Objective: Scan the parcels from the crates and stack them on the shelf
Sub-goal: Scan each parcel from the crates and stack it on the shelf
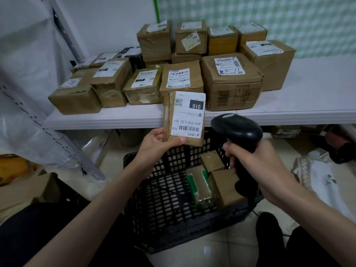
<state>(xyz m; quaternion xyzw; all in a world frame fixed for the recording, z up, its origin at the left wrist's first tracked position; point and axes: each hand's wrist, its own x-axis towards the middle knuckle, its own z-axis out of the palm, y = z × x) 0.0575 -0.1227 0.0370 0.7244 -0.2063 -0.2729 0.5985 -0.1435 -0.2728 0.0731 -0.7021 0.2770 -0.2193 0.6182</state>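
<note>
Below, left hand (159, 141) pinches a parcel (185, 118), right hand (256, 162) grips the scanner (238, 130), above the crate (146, 182).

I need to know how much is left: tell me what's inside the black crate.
Three parcels lie at the right of the crate: a small brown one, a green-and-white one and a larger brown one. The right hand and scanner hide that corner.

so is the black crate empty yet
Not empty: three parcels lie at the right of the black crate; the rest of its floor is bare.
</note>
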